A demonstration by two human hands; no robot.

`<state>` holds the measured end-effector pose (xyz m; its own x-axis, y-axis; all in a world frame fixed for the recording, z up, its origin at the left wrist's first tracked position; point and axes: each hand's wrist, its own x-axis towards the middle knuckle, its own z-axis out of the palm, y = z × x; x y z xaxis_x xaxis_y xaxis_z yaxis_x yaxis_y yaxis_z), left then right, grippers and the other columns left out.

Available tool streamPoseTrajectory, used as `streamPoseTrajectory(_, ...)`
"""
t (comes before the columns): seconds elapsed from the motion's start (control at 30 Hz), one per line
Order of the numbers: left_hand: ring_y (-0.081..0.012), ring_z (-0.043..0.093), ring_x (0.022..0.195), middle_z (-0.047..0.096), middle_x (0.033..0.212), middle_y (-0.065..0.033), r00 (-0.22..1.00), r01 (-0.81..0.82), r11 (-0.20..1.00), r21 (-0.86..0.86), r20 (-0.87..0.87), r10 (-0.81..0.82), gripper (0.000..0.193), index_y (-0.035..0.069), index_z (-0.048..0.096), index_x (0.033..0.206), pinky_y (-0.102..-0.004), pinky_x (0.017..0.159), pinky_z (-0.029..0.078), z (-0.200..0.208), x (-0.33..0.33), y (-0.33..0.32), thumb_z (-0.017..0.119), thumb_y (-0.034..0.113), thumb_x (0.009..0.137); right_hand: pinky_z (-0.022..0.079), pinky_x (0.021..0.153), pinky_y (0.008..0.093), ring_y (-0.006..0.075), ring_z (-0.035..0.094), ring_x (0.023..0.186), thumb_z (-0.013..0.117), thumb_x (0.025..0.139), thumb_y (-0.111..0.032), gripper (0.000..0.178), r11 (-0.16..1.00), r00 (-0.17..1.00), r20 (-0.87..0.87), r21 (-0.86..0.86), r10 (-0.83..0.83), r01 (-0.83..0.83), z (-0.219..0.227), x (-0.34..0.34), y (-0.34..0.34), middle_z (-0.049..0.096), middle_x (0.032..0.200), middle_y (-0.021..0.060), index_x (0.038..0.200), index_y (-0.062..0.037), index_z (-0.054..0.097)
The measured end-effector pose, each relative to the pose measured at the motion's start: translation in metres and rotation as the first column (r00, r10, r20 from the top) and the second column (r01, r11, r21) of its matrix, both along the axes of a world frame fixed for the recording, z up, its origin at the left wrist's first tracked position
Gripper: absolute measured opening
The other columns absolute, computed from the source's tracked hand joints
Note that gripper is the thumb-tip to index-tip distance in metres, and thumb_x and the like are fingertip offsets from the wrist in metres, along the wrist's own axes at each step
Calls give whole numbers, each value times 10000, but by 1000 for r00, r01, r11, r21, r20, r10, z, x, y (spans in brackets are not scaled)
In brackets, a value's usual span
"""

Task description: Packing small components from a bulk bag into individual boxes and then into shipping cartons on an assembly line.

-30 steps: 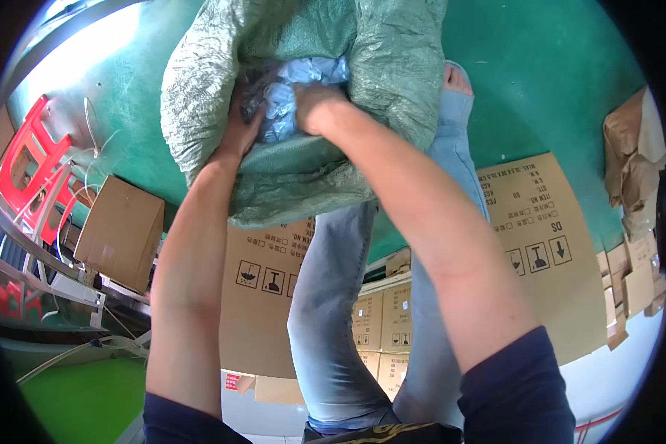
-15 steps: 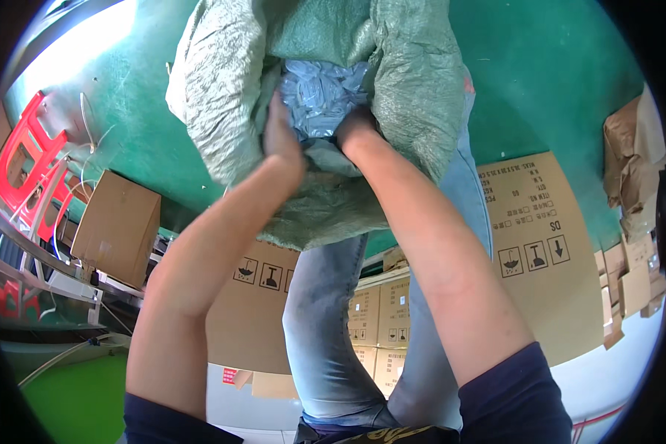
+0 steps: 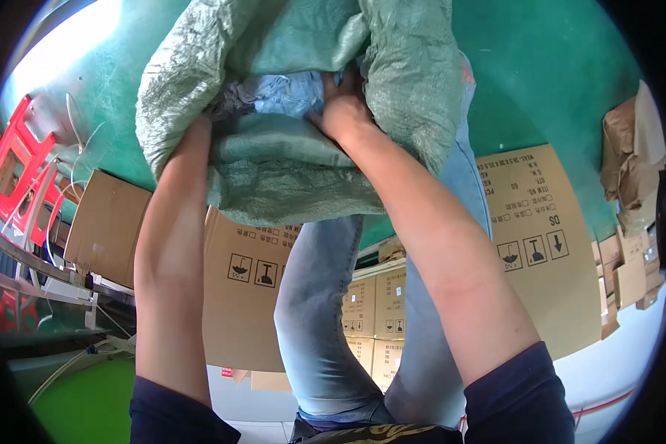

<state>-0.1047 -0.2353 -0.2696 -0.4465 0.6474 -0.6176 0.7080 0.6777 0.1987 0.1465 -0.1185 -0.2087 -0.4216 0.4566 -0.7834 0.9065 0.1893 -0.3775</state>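
Note:
A large green woven sack (image 3: 414, 89) gapes open between my legs, its rim rolled outward in thick folds. Deep in its mouth lie crumpled bluish, clear-wrapped plastic packets (image 3: 285, 92). My right hand (image 3: 344, 107) is inside the sack, closed at the right edge of the packets, its thumb toward them and its fingertips partly in shadow. My left hand (image 3: 194, 137) reaches under the sack's left fold. That fold hides its fingers, so their grip does not show.
Large printed cardboard cartons (image 3: 533, 296) flank my legs. At the left stand a small brown box (image 3: 111, 222) and a red plastic stool (image 3: 22, 163). Crumpled brown paper (image 3: 629, 155) lies at the far right on the green floor (image 3: 540, 81).
My left hand has moved left, from beside the packets to under the sack's left fold. The sack's left side has spread outward, and its near fold now covers more of the packets.

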Motion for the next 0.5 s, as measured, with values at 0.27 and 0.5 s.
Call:
streamPoseTrajectory(0.27,-281,465,1282,491,1397,-139,963,228,929,291,-205,-173,528,103,496,1367,-380,1102,317,100,13,24,521,402,933,244,1161,411,378,244,1410,780,729,-367,957,982,986,32,-95,-162,164,-12,11,23,232,1531,226,1474,-64,260)
streamPoseTrajectory(0.5,-278,293,1398,366,1493,-124,1000,18,990,137,-4,-17,625,143,359,1469,-390,1161,217,73,11,-32,508,457,949,361,1083,353,346,470,1262,778,700,-543,1017,988,989,41,57,143,-145,-40,13,30,462,1397,230,1439,-6,330)
